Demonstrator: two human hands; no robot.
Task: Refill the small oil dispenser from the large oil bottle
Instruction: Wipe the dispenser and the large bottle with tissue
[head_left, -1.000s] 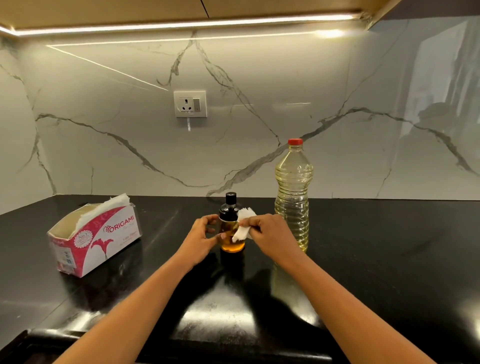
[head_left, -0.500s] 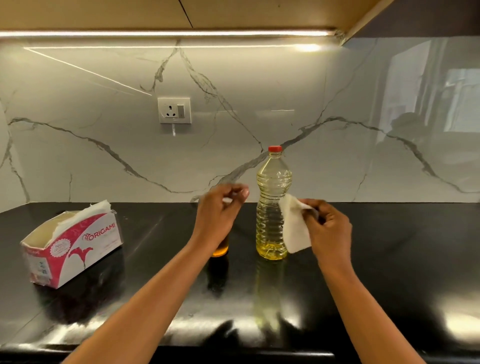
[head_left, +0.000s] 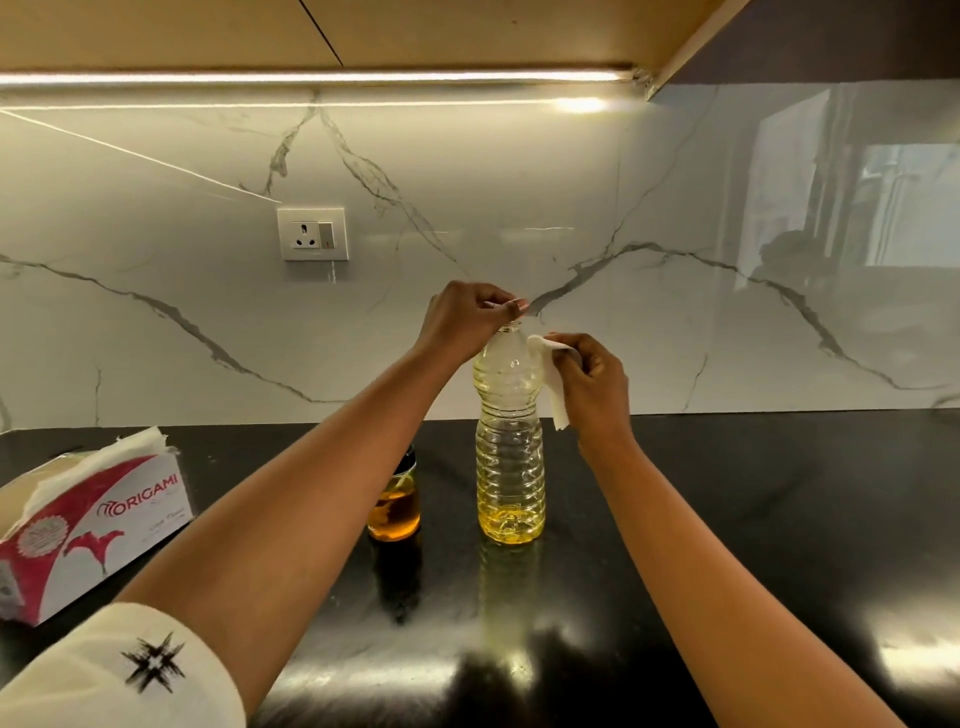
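The large clear oil bottle (head_left: 509, 467) stands upright on the black counter (head_left: 753, 519), partly filled with pale yellow oil. My left hand (head_left: 465, 322) is closed over its top, fingers pinched on the cap, which they hide. My right hand (head_left: 592, 389) holds a crumpled white tissue (head_left: 550, 384) against the bottle's right shoulder. The small oil dispenser (head_left: 397, 506), glass with amber oil and a black top, stands just left of the bottle. My left forearm hides part of it.
An open pink and white Origami tissue box (head_left: 104, 514) lies at the left of the counter. A wall socket (head_left: 312, 234) sits on the marble backsplash. A cabinet with a light strip hangs overhead.
My left hand left the small dispenser and rose to the large bottle's cap. My right hand carried the tissue from the dispenser to the bottle's shoulder. The red cap is now covered.
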